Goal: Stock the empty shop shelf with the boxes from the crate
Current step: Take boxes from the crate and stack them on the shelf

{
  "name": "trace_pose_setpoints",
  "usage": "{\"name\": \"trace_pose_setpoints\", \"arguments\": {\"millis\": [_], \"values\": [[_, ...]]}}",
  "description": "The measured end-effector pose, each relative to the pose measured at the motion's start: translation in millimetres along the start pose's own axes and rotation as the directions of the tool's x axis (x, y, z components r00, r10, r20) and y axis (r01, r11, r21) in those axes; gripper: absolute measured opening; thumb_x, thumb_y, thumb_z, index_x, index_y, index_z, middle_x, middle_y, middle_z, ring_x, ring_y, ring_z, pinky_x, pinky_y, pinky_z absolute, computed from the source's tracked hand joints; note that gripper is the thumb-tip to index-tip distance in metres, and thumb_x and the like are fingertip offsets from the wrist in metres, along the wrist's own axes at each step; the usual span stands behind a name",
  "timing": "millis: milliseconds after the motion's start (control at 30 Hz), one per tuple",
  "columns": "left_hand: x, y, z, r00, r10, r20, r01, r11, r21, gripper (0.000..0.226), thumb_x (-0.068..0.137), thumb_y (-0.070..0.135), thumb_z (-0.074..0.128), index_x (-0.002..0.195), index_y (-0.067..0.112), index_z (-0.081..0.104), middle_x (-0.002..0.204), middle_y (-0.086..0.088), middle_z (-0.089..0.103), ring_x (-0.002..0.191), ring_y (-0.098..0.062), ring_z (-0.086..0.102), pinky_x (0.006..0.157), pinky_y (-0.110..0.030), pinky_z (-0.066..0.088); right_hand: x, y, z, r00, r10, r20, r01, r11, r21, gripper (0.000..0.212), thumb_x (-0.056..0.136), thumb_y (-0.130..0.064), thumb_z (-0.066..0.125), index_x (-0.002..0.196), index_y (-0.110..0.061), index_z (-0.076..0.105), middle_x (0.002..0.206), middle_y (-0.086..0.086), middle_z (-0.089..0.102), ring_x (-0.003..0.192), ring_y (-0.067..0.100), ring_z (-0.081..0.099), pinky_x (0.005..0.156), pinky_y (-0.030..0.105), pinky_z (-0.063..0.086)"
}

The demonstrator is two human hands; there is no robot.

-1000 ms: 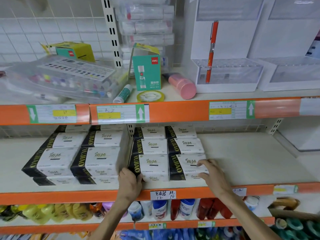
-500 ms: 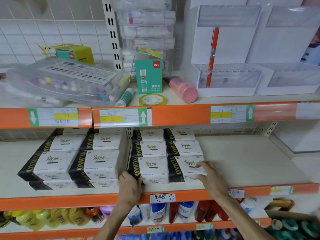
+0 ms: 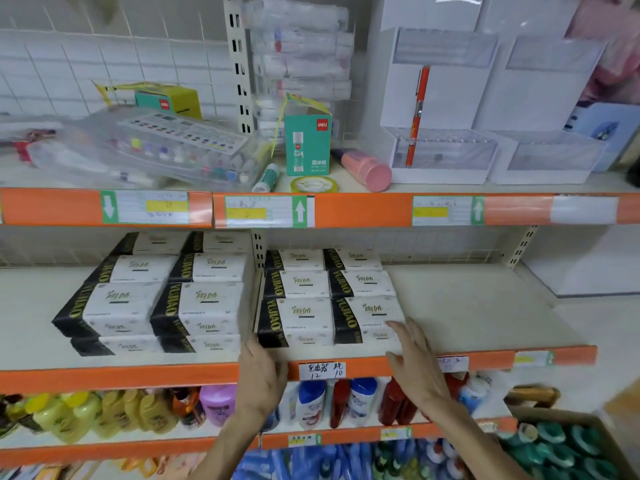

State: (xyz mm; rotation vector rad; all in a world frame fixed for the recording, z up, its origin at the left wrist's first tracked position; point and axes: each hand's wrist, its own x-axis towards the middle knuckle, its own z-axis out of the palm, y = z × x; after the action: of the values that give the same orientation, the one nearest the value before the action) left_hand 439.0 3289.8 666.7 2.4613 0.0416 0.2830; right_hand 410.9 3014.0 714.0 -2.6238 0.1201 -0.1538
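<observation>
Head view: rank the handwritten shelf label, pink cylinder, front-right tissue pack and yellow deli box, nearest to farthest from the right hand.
1. front-right tissue pack, middle shelf, by the fingertips of the right hand.
2. handwritten shelf label, on the shelf edge just to the hand's left.
3. pink cylinder, lying on the shelf above.
4. yellow deli box, upper shelf, far left, at the back.

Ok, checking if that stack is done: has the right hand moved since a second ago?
Yes. The right hand has drawn back from the front right pack, toward the orange shelf edge.
</observation>
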Motion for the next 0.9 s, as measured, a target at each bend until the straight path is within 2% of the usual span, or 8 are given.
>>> {"name": "trace_pose_setpoints", "arguments": {"millis": [67,133,200,267,433,533,700,900], "values": [[-10.8,2.8,-3.5,1.000,0.024,0.009,-0.024,1.000,0.016,0.042,0.076,0.009,0.068,0.109,-0.007,0.047,0.099,-0.019,0.051,0.083,-0.020,0.042,0.075,-0.032,0.044,-18.4,-5.3,2.9,1.000,-0.016,0.001,0.016,1.000,0.001,0.054,0.096,-0.019,0.049,0.145,-0.034,0.029,0.159,-0.004,0.012,0.145,0.015,0.018,0.114,0.036,0.029],[-19.1,10.6,-10.9,0.999,0.008,0.052,-0.010,0.999,0.044,0.036,0.079,0.013,0.065,0.106,-0.004,0.048,0.103,-0.018,0.051,0.089,-0.025,0.047,0.076,-0.028,0.040,-34.3,-12.5,3.7,0.999,-0.027,0.022,0.027,1.000,0.016,0.054,0.097,-0.021,0.048,0.146,-0.031,0.028,0.158,-0.006,0.017,0.143,0.014,0.022,0.116,0.035,0.030],[-27.9,19.1,-18.3,0.996,0.003,0.093,-0.007,0.999,0.044,0.042,0.083,0.017,0.061,0.116,-0.001,0.044,0.113,-0.015,0.047,0.105,-0.029,0.049,0.089,-0.031,0.042,-50.2,-21.9,1.8,0.997,-0.072,0.011,0.072,0.997,0.023,0.055,0.098,-0.025,0.049,0.148,-0.027,0.027,0.156,-0.006,0.023,0.142,0.010,0.025,0.116,0.032,0.028],[-38.2,25.1,-23.9,0.990,0.078,0.121,-0.089,0.992,0.090,0.053,0.084,0.024,0.060,0.127,0.001,0.040,0.123,-0.014,0.045,0.117,-0.030,0.045,0.102,-0.034,0.038,-65.9,-32.1,-1.4,0.993,-0.118,-0.014,0.119,0.993,0.026,0.054,0.098,-0.027,0.049,0.148,-0.022,0.028,0.153,-0.004,0.031,0.140,0.010,0.029,0.116,0.028,0.026],[-76.7,36.7,-49.1,0.958,0.225,0.177,-0.254,0.953,0.168,0.060,0.089,0.027,0.055,0.141,0.008,0.032,0.139,-0.009,0.040,0.130,-0.026,0.037,0.111,-0.033,0.031,-107.1,-56.1,-7.9,0.987,-0.155,-0.038,0.155,0.988,0.003,0.056,0.098,-0.031,0.048,0.147,-0.016,0.028,0.151,0.001,0.036,0.139,0.016,0.033,0.115,0.030,0.029],[-112.9,37.4,-73.0,0.947,0.250,0.203,-0.293,0.930,0.222,0.063,0.088,0.023,0.057,0.143,0.010,0.029,0.141,-0.008,0.037,0.131,-0.027,0.035,0.111,-0.034,0.031,-136.6,-66.7,-7.2,0.985,-0.172,-0.025,0.172,0.985,0.025,0.054,0.097,-0.032,0.050,0.145,-0.017,0.032,0.148,0.002,0.040,0.137,0.018,0.035,0.112,0.032,0.032],[-183.0,2.7,-110.0,0.932,0.267,0.245,-0.328,0.910,0.255,0.063,0.081,0.024,0.059,0.138,0.010,0.035,0.134,-0.009,0.044,0.126,-0.029,0.041,0.106,-0.037,0.035,-193.1,-81.7,16.2,0.981,-0.196,-0.009,0.196,0.980,0.034,0.045,0.097,-0.017,0.049,0.140,-0.020,0.037,0.141,0.003,0.048,0.130,0.019,0.044,0.105,0.033,0.038],[-244.2,-45.5,-147.8,0.958,0.169,0.233,-0.236,0.924,0.302,0.060,0.085,0.025,0.063,0.135,0.007,0.037,0.128,-0.011,0.043,0.119,-0.031,0.043,0.100,-0.039,0.038,-254.0,-101.9,37.6,0.969,-0.213,0.122,0.207,0.976,0.060,0.050,0.100,-0.033,0.045,0.146,-0.017,0.032,0.146,0.005,0.042,0.131,0.025,0.043,0.105,0.038,0.039]]}}
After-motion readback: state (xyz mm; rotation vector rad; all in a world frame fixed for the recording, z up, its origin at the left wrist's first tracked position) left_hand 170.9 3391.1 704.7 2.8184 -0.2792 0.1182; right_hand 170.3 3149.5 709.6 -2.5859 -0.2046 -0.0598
